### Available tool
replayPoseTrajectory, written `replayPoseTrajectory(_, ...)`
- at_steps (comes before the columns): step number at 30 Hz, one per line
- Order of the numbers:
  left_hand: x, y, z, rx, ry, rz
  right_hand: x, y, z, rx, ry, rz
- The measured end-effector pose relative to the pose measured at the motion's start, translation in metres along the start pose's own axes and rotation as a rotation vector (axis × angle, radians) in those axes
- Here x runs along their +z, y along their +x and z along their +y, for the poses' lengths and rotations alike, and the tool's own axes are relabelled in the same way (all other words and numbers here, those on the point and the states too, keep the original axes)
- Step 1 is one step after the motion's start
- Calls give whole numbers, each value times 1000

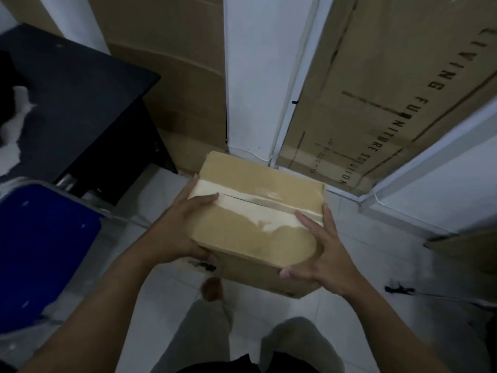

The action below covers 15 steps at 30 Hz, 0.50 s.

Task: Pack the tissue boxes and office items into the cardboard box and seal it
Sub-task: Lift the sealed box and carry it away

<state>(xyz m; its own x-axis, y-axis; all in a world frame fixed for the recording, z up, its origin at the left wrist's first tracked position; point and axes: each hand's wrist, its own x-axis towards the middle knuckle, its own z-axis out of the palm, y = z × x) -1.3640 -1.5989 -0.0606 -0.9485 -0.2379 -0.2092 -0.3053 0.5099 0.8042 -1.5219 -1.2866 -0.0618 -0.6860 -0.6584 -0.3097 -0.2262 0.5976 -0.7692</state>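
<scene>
In the head view, one closed brown cardboard box [258, 222] sits at the centre of the frame, held between two hands above a pale tiled floor [166, 286]. One strip of pale tape [258, 208] runs across its top along the seam of the two flaps; the flaps are down. No writing can be read on the box itself.

The left hand [185, 227] grips the box's left side, thumb lying on the taped top and the fingers curled under the near lower edge. The right hand [320, 254] clasps the right near corner, fingers spread over the top edge and side, thumb wrapped round the front face. Both hands are clamped on the box, one at each side.

Two large flat brown cardboard cartons lean upright behind: one [172, 76] at upper centre-left, unprinted as far as shows, and one [390, 90] at upper right, printed in black capitals reading "LIVING FURNITURE SOLUTION", with faint line drawings beside the text. One white wall pillar [255, 76] stands between them.

One black desk [75, 103] fills the upper left, and one blue plastic bin [40, 251] lies at the left edge below it. Two grey-trousered legs [204, 340] show at the bottom, with one bare foot [212, 289] beneath the box.
</scene>
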Motion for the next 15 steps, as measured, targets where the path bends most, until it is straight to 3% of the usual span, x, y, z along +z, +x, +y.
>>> replayPoseTrajectory(6,-34,114,-56,-75,4,-36,15,122,5,38,-21,-12)
replayPoseTrajectory(15,8,270,-183,-64,-42,-55,51,298,106,53,9,-45)
